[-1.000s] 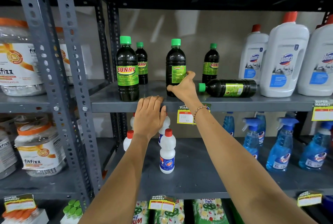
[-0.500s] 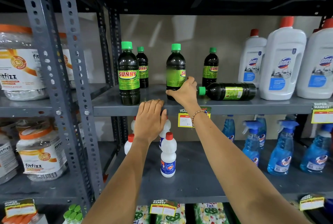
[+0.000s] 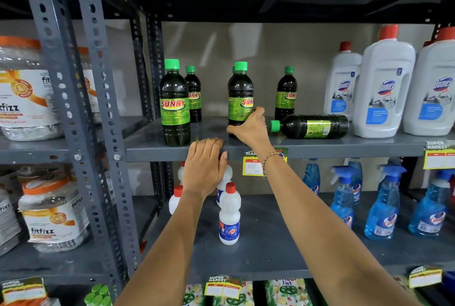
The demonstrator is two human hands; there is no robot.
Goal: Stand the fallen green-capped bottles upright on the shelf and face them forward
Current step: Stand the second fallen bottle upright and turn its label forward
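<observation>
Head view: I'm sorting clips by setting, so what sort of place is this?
Most likely a supermarket aisle: slotted metal shelving, a handwritten price tag on the shelf edge, and repeated stock such as the Domex bottles.

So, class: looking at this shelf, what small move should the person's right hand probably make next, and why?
Probably twist the held bottle a little further: the right hand grips its base, yet its SUNNY label shows only partly, toward its right side. The fallen bottle comes after.
</observation>
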